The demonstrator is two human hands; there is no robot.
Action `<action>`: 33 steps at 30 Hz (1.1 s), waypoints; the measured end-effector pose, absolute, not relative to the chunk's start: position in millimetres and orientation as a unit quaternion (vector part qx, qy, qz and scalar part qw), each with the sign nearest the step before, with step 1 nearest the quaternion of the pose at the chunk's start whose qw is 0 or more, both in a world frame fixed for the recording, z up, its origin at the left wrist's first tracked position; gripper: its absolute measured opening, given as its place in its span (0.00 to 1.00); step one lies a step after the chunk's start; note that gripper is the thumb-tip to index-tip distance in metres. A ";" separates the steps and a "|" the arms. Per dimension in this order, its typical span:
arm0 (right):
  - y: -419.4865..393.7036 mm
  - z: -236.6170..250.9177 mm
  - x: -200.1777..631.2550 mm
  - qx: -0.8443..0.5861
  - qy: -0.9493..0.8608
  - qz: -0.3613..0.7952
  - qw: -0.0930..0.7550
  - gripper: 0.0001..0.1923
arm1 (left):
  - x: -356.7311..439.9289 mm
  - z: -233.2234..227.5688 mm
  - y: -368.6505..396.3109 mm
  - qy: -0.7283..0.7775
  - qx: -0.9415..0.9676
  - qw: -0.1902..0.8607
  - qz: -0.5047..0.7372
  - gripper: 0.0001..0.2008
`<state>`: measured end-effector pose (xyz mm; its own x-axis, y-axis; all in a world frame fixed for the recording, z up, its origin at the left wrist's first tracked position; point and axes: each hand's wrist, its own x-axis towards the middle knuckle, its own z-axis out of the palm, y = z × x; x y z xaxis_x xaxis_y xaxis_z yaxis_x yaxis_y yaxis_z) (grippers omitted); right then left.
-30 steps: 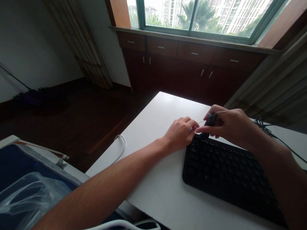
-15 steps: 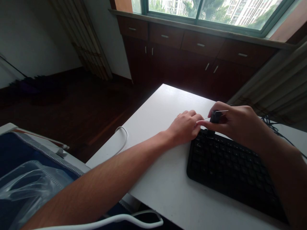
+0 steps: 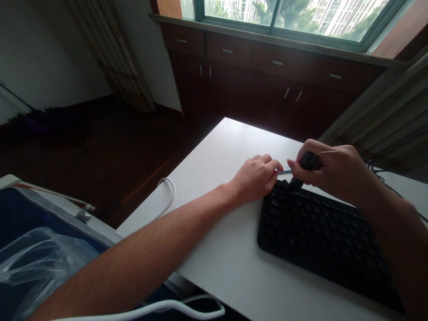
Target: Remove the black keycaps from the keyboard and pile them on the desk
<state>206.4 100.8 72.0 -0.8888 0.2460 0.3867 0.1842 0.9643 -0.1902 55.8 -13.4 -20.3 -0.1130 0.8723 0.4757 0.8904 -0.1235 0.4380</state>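
My right hand (image 3: pixel 329 167) is wrapped round a stubby black keyboard brush (image 3: pixel 307 160), with thin wire sticking out of its upper end. The brush is tilted, its lower end down at the back left corner of a black keyboard (image 3: pixel 317 236). Beside that corner, my left hand (image 3: pixel 259 176) rests with curled fingers, its fingertips partly hidden. A thin blue strip (image 3: pixel 285 171) runs from those fingertips toward my right hand; I cannot tell what it is or whether it is gripped.
The keyboard lies on a white table (image 3: pixel 220 249). A white cable (image 3: pixel 172 191) curves over its left edge, and a dark cable (image 3: pixel 384 176) lies at the back right. A clear plastic bag (image 3: pixel 47 256) sits on dark blue fabric at lower left. Cabinets (image 3: pixel 240 89) stand beyond.
The brush has gone from nearly upright to tilted, its top moving right and its wire turning with it. The blue strip shows between my hands now. My left hand has barely moved.
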 end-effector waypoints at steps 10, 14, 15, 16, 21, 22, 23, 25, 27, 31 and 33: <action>90.7 54.6 223.4 -0.122 -0.940 0.204 0.243 0.08 | 62.0 -9.8 -15.8 -0.640 -0.663 -0.052 -0.385 0.11; 95.6 41.9 223.6 -0.089 -0.940 0.224 0.242 0.07 | 65.7 -6.6 -19.0 -0.615 -0.700 -0.048 -0.359 0.11; 96.2 39.2 223.4 -0.083 -0.942 0.224 0.237 0.07 | 65.7 -6.6 -19.4 -0.609 -0.709 -0.047 -0.352 0.11; 96.5 36.4 223.2 -0.075 -0.943 0.225 0.234 0.07 | 65.4 -6.9 -19.4 -0.607 -0.714 -0.049 -0.347 0.11; 96.0 20.1 222.8 -0.064 -0.923 0.249 0.286 0.06 | 62.7 -10.9 -16.1 -0.600 -0.717 -0.087 -0.343 0.10; 95.8 16.8 222.5 -0.069 -0.918 0.253 0.297 0.06 | 62.3 -11.8 -15.4 -0.598 -0.716 -0.094 -0.347 0.10; 95.6 14.1 222.0 -0.072 -0.915 0.255 0.305 0.06 | 62.2 -12.4 -14.8 -0.596 -0.716 -0.099 -0.351 0.11; 94.8 10.5 221.1 -0.067 -0.912 0.254 0.313 0.06 | 62.2 -13.0 -14.3 -0.596 -0.713 -0.105 -0.355 0.11; 93.3 9.9 221.4 -0.063 -0.903 0.267 0.330 0.06 | 62.6 -12.2 -14.7 -0.597 -0.710 -0.112 -0.356 0.11; 90.5 15.0 225.7 -0.130 -0.844 0.292 0.431 0.09 | 64.0 -8.3 -16.3 -0.597 -0.705 -0.130 -0.359 0.13; 90.5 17.7 227.1 -0.165 -0.831 0.286 0.447 0.11 | 64.2 -7.1 -16.6 -0.597 -0.705 -0.136 -0.359 0.14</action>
